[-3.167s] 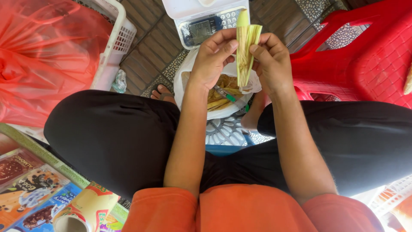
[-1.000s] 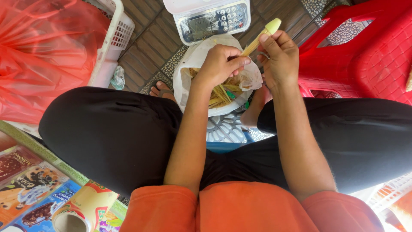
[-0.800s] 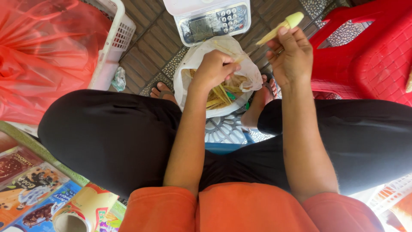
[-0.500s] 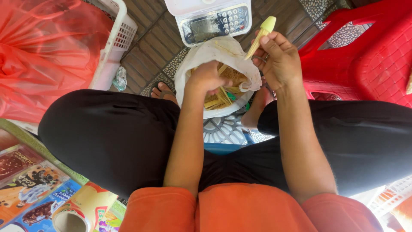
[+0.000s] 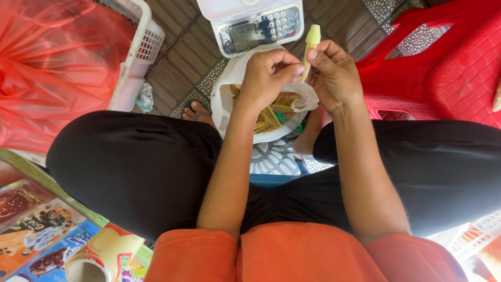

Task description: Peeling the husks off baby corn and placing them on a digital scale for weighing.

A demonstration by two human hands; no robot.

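Place: above our lap, over a brown slatted floor, we look down at two bare hands raised between black-trousered knees.
Right hand: our right hand is closed around a pale yellow-green peeled baby corn cob; thumb and forefinger pinch its lower part, and the blunt top stands clear above the fingers, nearly upright.
Left hand: our left hand is curled, fingers bent inward, its fingertips meeting the cob's lower end just beside the right thumb. We cannot tell whether it clamps anything of its own or only touches the cob.
Gap between hands: none; the two hands touch at the cob.
Below the hands: a white thin plastic bag sits open on the floor, holding yellowish husk strips; the left hand hangs directly over its mouth.
Beyond the bag: a white digital weighing scale with a grey keypad lies just past the bag's far edge.
To our right: a red plastic stool stands near the right hand, apart from it.
To our left: a white plastic lattice basket holds a bulging translucent red plastic bag.
Near corner: colourful printed cartons and a cardboard tube lie beside our left knee.
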